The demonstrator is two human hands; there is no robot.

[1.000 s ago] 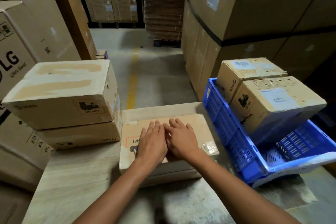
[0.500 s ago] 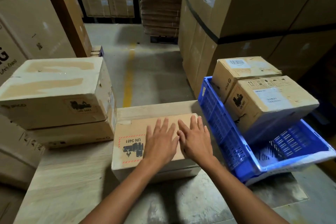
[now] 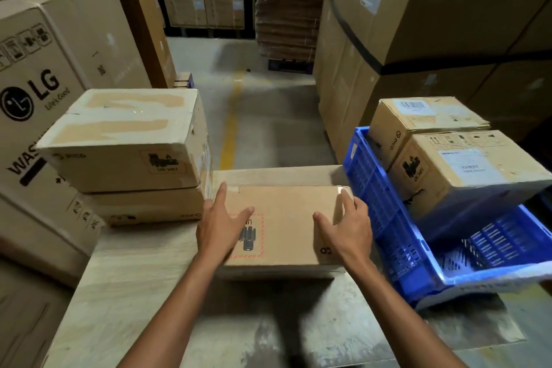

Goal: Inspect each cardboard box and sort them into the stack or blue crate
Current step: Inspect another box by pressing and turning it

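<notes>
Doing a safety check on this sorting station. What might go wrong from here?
The blue crate sits tilted and carries two leaning boxes; a third could tip it. The stack's top box sits askew on the lower box, so adding one may topple it. The left hand and right hand touch the middle box only at its ends; it might slip.

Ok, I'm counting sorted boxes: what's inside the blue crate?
Two cardboard boxes: a far box and a tilted near box. The blue crate floor shows nearer; anything under the boxes is hidden.
</notes>
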